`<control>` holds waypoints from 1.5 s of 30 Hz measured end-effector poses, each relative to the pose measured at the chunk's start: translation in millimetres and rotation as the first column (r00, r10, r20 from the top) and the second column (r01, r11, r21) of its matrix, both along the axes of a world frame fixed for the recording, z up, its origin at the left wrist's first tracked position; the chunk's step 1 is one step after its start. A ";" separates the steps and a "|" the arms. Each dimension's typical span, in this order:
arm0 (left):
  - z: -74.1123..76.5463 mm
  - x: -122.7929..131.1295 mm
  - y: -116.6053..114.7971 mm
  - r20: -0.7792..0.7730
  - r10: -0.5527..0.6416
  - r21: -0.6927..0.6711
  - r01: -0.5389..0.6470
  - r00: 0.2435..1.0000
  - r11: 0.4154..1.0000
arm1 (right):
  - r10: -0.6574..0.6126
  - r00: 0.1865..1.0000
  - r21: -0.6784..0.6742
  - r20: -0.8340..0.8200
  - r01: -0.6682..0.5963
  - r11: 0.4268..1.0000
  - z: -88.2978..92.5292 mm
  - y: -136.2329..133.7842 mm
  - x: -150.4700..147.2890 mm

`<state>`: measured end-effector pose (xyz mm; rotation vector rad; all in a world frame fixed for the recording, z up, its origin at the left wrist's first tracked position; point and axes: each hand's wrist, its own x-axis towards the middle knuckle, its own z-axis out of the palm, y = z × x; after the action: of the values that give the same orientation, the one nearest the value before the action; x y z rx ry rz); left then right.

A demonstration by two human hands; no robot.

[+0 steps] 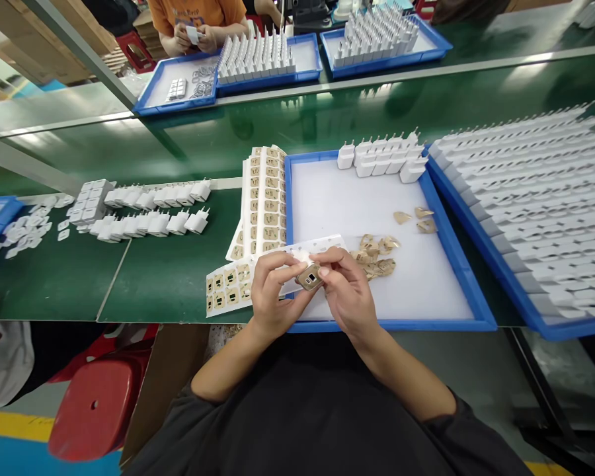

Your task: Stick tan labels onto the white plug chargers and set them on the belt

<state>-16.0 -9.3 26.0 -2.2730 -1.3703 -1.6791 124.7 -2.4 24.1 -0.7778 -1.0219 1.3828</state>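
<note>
Okay, left hand (272,294) and right hand (350,291) both pinching the small tan-faced piece (309,278), over near left part of the blue tray (426,324); probably best: steady with left, press edges evenly with right thumb

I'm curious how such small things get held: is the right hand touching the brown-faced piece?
Touching. The head view shows the right hand with its thumb against the edge of the brown-faced piece.

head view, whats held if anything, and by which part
A small tan-faced piece, held by its edges between the left hand and right hand.
</note>
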 end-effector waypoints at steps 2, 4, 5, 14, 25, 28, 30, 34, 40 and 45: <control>0.7 -0.5 -0.3 0.038 -0.014 -0.038 0.016 0.999 0.999 | 0.057 0.998 0.015 0.007 -0.057 0.998 -0.5 1.3 4.9; 1.2 -0.7 -0.9 0.065 -0.037 -0.067 0.041 0.997 0.997 | 0.118 0.991 0.031 0.062 -0.121 0.992 1.7 3.6 11.0; 1.4 -0.7 -1.3 0.067 -0.045 -0.076 0.050 0.997 0.996 | 0.127 0.986 0.045 0.109 -0.133 0.990 3.9 5.0 14.1; 1.9 -2.0 -0.7 0.019 -0.008 -0.102 0.010 1.000 0.995 | -0.362 0.759 0.598 0.542 -0.045 0.800 22.8 9.9 29.1; 0.4 -6.0 -3.6 0.011 -0.022 -0.128 0.023 1.000 0.991 | -0.426 0.703 0.661 0.570 -0.084 0.745 16.7 16.1 26.9; -1.7 -9.6 -2.3 0.091 -0.026 -0.219 0.045 0.996 0.975 | -0.351 0.760 0.711 0.546 -0.200 0.674 16.4 10.3 28.6; -2.0 -13.9 -0.6 0.148 0.002 -0.286 0.041 0.989 0.957 | -0.184 0.808 0.646 0.559 -0.286 0.707 15.6 6.4 35.4; 4.4 -30.8 3.8 0.175 0.067 -0.392 0.007 0.982 0.920 | -0.188 0.742 0.455 0.644 -0.174 0.873 8.2 10.7 69.3; 8.1 -101.2 31.6 -0.089 0.293 -0.352 -0.305 0.952 0.885 | -0.292 0.269 0.319 0.918 -0.063 0.946 -19.2 36.8 127.7; -15.4 -167.0 73.3 -0.457 0.456 -0.385 -0.632 0.764 0.673 | -0.312 0.286 0.324 0.906 0.005 0.946 -32.5 39.0 133.2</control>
<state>-183.0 64.0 10.6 -1.8610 -2.3152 -0.7525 257.9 36.6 -8.4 -1.5353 -1.9468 0.4145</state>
